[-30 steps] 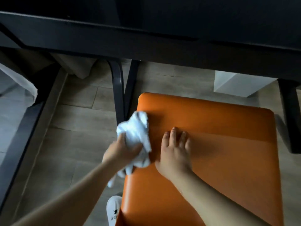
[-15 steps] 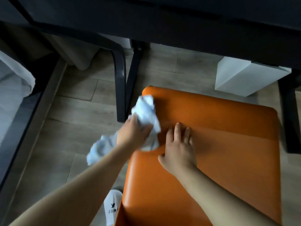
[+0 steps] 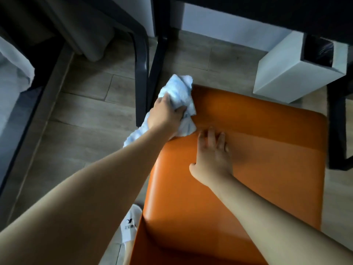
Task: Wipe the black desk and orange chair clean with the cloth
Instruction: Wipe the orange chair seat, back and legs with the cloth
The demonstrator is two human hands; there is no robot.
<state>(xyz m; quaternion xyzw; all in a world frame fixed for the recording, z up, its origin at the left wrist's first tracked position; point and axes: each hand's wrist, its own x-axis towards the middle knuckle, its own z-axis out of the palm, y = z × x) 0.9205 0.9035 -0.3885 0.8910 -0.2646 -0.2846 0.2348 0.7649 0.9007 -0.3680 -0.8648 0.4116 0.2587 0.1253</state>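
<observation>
- The left hand (image 3: 165,115) grips a crumpled white-and-pale-blue cloth (image 3: 179,94) against the far left corner of the smooth orange chair seat (image 3: 267,159).
- The cloth's long axis runs from beyond the fingertips back past the wrist, where its tail hangs off the seat edge.
- The right hand (image 3: 212,157) lies flat on the seat just right of the left hand, fingers straight and together.
- Far right of both hands stands a white square bin (image 3: 286,73) with a black liner inside; any contents cannot be made out.
- The black desk (image 3: 267,12) is beyond both hands.

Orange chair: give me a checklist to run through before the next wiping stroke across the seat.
1. Cloth gripped by the left hand: ok.
2. Cloth on the orange chair at its far left corner: ok.
3. Right hand flat on the seat, steadying it: ok.
4. Stroke path clear: not ok, the right hand lies just right of the cloth.
5. Seat free of loose items: ok.
6. Dirt left on the seat: cannot tell.
</observation>
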